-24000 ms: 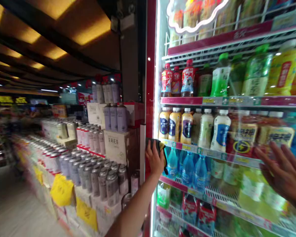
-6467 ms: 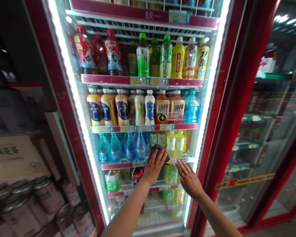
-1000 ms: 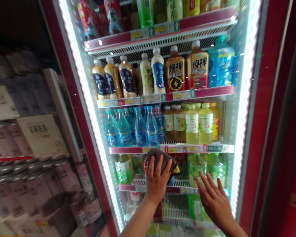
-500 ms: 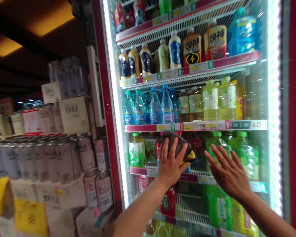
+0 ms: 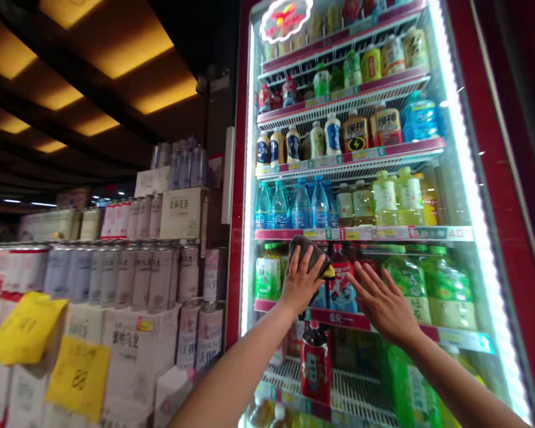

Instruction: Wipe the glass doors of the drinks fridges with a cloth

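Observation:
My left hand (image 5: 301,279) presses a dark grey cloth (image 5: 311,254) with a yellow edge flat against the glass front of a drinks cooler. Its fingers lie spread over the cloth, just below a price strip (image 5: 361,233). To the right, my right hand (image 5: 386,303) is raised palm toward the glass with fingers stretched out and nothing held. Whether it touches the glass is hard to tell. Behind the glass, a red-labelled bottle (image 5: 341,282) shows between the hands. A green tea bottle (image 5: 268,273) is left of the cloth, and large green bottles (image 5: 448,285) are behind my right hand.
The cooler has a dark red frame (image 5: 238,196) and bright light strips (image 5: 466,148). On the left stand stacked cans (image 5: 160,273) and cartons (image 5: 136,339), with yellow price papers (image 5: 78,377) hanging in front. A dark red bottle (image 5: 315,362) stands on a lower shelf.
The view has tilted up and swung left, showing more upper shelves and ceiling. My right hand has come closer to the left hand. The cloth is still under my left hand.

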A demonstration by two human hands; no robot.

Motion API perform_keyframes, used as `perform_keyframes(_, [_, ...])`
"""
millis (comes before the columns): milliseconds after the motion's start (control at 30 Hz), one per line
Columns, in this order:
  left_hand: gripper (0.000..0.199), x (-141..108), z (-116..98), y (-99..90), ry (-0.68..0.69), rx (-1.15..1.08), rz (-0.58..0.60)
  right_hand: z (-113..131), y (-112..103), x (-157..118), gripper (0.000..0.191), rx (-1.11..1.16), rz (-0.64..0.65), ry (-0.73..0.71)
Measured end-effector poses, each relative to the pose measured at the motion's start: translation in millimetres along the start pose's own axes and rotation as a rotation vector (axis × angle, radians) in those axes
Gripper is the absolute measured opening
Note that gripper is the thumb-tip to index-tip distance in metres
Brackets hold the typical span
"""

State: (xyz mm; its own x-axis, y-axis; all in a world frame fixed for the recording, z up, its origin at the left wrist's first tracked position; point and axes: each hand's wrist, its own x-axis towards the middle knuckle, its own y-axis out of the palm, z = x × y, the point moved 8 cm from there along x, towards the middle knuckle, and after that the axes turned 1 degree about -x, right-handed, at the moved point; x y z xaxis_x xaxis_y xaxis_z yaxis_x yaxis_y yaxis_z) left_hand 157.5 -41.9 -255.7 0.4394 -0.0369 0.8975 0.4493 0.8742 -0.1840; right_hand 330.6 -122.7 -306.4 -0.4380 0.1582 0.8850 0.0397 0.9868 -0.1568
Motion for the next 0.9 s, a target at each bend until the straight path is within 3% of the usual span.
perform_keyframes(67, [0.072,14.7,10.8,-3.1,-0.02,-0.044,-0.031,3.7,6.0,-1.0,0.072,-0.012,-0.014,-0.002])
perform_keyframes(133, [0.062,23.1,40.8,-11.6,-0.173,-0.075,-0.106,4.1,9.5,-3.6,0.074,-0.027,-0.013,0.002])
perform_keyframes(200, [0.056,11.7,70.4,-18.7,-0.364,-0.092,-0.19,3.4,10.3,-6.0,0.073,-0.029,-0.008,0.008])
perform_keyframes(267, [0.055,-12.2,80.7,-19.0,-0.468,-0.103,-0.223,2.6,9.4,-7.4,0.071,-0.018,-0.01,0.021])
perform_keyframes(367, [0.06,-28.3,56.3,-8.8,-0.34,-0.129,-0.141,2.7,7.9,-8.1,0.068,0.001,-0.012,0.032])
perform_keyframes(467, [0.064,-1.5,31.4,-2.6,-0.11,-0.152,-0.055,3.2,7.4,-8.8,0.066,0.008,-0.012,0.036])
perform_keyframes(533, [0.061,26.2,45.6,-7.6,-0.133,-0.142,-0.073,3.5,7.3,-9.4,0.065,0.009,-0.013,0.039])
perform_keyframes(600, [0.057,42.9,75.4,-15.2,-0.24,-0.133,-0.105,3.9,7.6,-10.0,0.064,0.009,-0.015,0.042])
perform_keyframes(667, [0.055,37.8,105.6,-21.5,-0.374,-0.121,-0.133,3.9,8.1,-10.3,0.063,0.011,-0.017,0.048])
perform_keyframes(733, [0.055,15.1,124.4,-24.6,-0.501,-0.096,-0.165,3.9,8.5,-10.4,0.063,0.012,-0.018,0.053])
perform_keyframes(800, [0.056,-5.7,125.5,-22.8,-0.528,-0.075,-0.165,4.2,8.6,-10.3,0.063,0.013,-0.019,0.053])
perform_keyframes(900, [0.056,-2.8,110.9,-14.1,-0.35,-0.077,-0.074,5.2,7.2,-10.1,0.064,0.021,-0.03,0.046])
